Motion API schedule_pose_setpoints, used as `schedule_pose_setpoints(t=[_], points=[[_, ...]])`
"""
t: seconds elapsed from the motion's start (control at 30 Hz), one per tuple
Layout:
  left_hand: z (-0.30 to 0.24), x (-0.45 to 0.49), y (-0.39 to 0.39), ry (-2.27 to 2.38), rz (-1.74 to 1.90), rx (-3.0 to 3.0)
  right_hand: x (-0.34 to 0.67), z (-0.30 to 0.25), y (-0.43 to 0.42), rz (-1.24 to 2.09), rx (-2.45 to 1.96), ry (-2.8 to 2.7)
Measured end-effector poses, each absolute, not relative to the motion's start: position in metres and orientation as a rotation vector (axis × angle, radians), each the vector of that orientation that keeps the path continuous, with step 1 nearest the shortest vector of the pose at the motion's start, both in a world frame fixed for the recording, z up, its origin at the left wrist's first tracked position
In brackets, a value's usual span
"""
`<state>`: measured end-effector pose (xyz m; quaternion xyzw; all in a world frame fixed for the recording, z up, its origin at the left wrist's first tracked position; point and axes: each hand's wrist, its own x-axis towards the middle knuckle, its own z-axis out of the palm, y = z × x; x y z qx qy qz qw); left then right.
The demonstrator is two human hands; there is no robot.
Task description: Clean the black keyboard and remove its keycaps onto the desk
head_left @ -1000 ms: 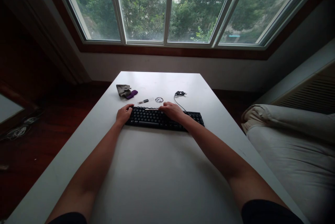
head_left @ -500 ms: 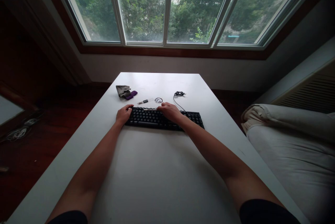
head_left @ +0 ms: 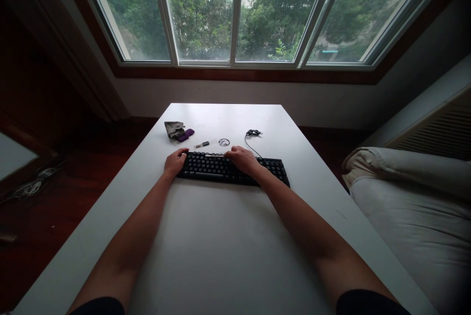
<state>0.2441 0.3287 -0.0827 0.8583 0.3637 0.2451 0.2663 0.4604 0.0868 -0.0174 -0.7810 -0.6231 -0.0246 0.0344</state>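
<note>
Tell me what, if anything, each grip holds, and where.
Left grip: the keyboard, by its left end. Right grip: apparently a thin, pale strip by its right end, over the back keys; too small to be sure.

Daylight from a wide window point(head_left: 270, 15) falls across a white table point(head_left: 228, 241) above dark reddish flooring point(head_left: 47, 226)

Arms point(head_left: 125, 241) extended — right hand point(head_left: 243, 159) seemingly curled.

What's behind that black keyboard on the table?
Behind the keyboard lie a grey-and-purple bundle, a slim tool, a round item and a coiled cable. The right hand hides part of the keyboard's back edge; anything covered there can't be seen.
</note>
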Motion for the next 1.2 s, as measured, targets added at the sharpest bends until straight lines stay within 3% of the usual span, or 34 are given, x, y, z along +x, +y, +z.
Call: schedule_pose_setpoints(t=[0.57,1.2], points=[[-0.083,0.243,0.328,0.978,0.668,2.339,0.451,-0.026,0.09,-0.151,-2.394,-1.877],[-0.09,0.242,0.332,0.643,0.701,2.283,0.478,-0.028,0.068,-0.092,-2.366,-1.775]])
